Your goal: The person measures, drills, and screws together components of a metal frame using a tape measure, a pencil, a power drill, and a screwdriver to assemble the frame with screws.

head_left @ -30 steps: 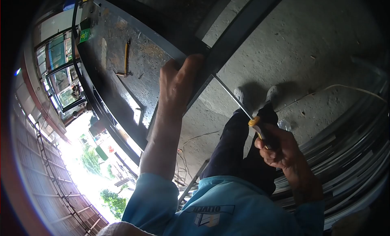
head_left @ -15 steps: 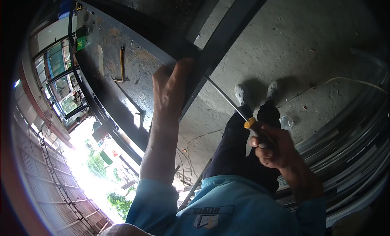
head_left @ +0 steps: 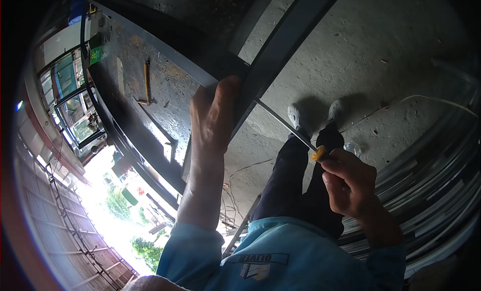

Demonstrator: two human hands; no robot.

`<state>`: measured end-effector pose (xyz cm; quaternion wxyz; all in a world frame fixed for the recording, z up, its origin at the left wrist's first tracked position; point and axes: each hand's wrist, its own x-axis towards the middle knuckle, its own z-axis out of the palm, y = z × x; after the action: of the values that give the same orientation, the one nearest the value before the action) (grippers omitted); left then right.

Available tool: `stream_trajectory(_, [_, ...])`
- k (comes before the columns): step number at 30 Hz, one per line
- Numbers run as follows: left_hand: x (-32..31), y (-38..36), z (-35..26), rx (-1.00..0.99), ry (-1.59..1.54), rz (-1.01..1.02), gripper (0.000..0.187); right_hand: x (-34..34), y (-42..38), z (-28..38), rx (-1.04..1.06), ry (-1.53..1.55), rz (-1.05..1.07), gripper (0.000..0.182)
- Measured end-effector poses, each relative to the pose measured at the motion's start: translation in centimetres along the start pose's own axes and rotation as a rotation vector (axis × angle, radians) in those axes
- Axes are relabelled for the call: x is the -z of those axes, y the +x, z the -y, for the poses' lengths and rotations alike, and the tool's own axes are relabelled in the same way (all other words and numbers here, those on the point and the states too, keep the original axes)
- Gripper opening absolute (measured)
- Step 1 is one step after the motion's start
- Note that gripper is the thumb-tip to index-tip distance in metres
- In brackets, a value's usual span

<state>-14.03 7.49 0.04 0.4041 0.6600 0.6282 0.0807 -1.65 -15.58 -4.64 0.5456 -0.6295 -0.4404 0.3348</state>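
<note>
In the head view, my right hand (head_left: 349,183) is closed around the handle of a screwdriver (head_left: 284,122), whose yellow collar shows at the front of the grip. Its long metal shaft runs up and left, and the tip meets the side of a dark metal frame (head_left: 280,48). At the corner of that frame, my left hand (head_left: 213,113) grips the profile, thumb over the top; its other fingers are hidden behind the bar. A second dark bar (head_left: 155,43) meets this corner from the upper left.
Left of the frame is a worn workbench (head_left: 168,83) with a hammer (head_left: 147,83) lying on it. Long metal profiles (head_left: 426,191) are stacked at the lower right. A thin cable (head_left: 421,97) crosses the concrete floor (head_left: 391,55) by my shoes.
My right hand has shifted slightly right and changed its grip on the screwdriver handle. The frame corner and my left hand have moved slightly right and down in view.
</note>
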Motion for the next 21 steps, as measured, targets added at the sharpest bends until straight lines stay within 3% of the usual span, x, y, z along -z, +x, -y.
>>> stream_trajectory(1, [0.0, 0.1, 0.2, -0.014, -0.006, -0.002, 0.049, 0.0, -0.3, 0.1, -0.004, 0.005, 0.002, 0.024])
stream_trajectory(3, [0.1, 0.1, 0.5, -0.022, -0.005, -0.005, 0.048, 0.3, -0.8, 0.5, -0.387, 0.420, 0.022, 0.023])
stream_trajectory(4, [0.2, 0.0, 0.7, -0.081, 0.024, 0.020, 0.047, 0.4, -1.0, 0.0, -0.391, 0.427, 0.025, 0.023])
stream_trajectory(6, [0.2, 0.2, 0.6, -0.144, 0.057, 0.048, 0.046, 0.3, -1.9, -1.5, -0.810, 1.094, 0.080, 0.026])
stream_trajectory(7, [0.2, 0.2, 0.2, -0.087, 0.009, 0.048, 0.046, -0.1, -2.0, -1.8, -0.815, 1.098, 0.078, 0.026])
stream_trajectory(9, [0.4, -0.1, 0.5, -0.025, -0.040, 0.050, 0.046, -1.0, -2.2, -2.3, -1.343, 2.063, 0.075, 0.030])
stream_trajectory(10, [0.9, 0.0, 1.2, -0.072, 0.032, 0.110, 0.049, -1.5, -2.6, -2.6, -1.287, 2.105, 0.081, 0.035])
stream_trajectory(12, [1.2, 0.5, 1.1, -0.139, 0.100, 0.141, 0.051, -0.9, -1.6, -2.4, -1.230, 2.017, 0.069, 0.034])
stream_trajectory(14, [0.8, 0.4, 0.6, 0.026, 0.003, 0.084, 0.058, -0.4, -1.6, -1.2, -1.201, 1.943, 0.034, 0.035])
stream_trajectory(16, [0.9, 0.8, 1.2, -0.007, -0.047, 0.129, 0.059, -0.1, -1.4, -0.4, -0.942, 1.170, 0.023, 0.043])
stream_trajectory(17, [1.0, 0.8, 1.7, -0.018, -0.094, 0.167, 0.059, 0.0, -1.5, -0.3, -0.942, 1.163, 0.018, 0.043])
stream_trajectory(19, [1.0, 0.7, 1.8, -0.014, -0.098, 0.154, 0.060, 0.1, -1.8, -0.4, -0.481, 0.493, -0.048, 0.045])
stream_trajectory(20, [0.9, 0.7, 1.8, -0.013, -0.093, 0.140, 0.060, 0.5, -0.4, 0.0, -0.069, 0.054, -0.074, 0.036])
stream_trajectory(21, [0.9, 0.7, 1.8, -0.011, -0.093, 0.139, 0.060, 0.4, -0.4, 0.3, -0.070, 0.055, -0.072, 0.036])
